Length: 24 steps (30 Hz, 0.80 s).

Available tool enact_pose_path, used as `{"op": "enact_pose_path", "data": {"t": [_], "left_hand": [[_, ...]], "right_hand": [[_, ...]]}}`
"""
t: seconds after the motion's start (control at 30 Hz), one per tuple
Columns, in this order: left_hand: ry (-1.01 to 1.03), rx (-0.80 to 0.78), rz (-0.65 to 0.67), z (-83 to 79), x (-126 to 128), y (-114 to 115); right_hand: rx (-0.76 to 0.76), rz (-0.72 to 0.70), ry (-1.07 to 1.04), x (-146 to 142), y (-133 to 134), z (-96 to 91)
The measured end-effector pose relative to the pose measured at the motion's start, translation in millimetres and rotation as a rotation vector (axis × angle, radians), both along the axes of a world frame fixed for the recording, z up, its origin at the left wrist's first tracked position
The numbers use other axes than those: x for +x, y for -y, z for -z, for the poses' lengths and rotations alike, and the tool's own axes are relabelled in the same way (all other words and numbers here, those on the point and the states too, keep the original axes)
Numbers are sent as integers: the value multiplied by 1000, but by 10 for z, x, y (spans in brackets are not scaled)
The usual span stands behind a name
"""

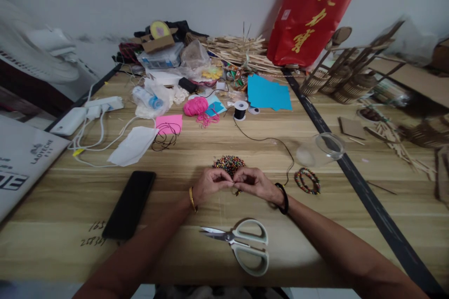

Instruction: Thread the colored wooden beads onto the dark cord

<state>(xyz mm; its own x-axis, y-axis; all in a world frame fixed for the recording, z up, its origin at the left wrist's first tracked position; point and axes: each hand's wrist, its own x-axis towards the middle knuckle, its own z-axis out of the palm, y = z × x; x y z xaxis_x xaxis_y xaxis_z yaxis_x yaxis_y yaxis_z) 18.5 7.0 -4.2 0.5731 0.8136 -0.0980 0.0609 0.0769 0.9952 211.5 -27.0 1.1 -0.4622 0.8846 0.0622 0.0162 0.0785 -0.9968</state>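
Observation:
My left hand (211, 184) and my right hand (256, 184) meet at the middle of the table, thumbs and fingertips pinched together. What lies between the fingertips is too small to make out. Just behind them sits a heap of multicoloured beads (229, 162). A black cord (277, 139) runs from a white-rimmed spool (240, 111) down to beside my right wrist. To the right rests a coiled beaded bracelet (307, 181). Scissors (233, 238) with pale handles lie nearer me, blades slightly apart and pointing left.
A black phone (129, 205) lies at the left, near a power strip (87, 114) with white cables. Behind are pink yarn (195, 106), blue paper (268, 93), bamboo sticks (238, 51) and a red bag (312, 14). A clear round container (328, 145) stands at the right.

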Motion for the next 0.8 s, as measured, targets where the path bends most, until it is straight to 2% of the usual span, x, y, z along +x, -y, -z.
{"op": "enact_pose_path", "data": {"t": [0.27,0.43,0.67,0.8], "left_hand": [[4,-39,20,-67,-24,-10],[32,-58,20,-96,-24,-9],[59,-57,53,-104,-29,-2],[155,-111,183,-154,-45,1]], "right_hand": [[125,-35,85,25,34,-9],[183,71,142,71,49,-24],[122,94,81,106,35,-79],[29,129,-5,107,45,-90]]}}
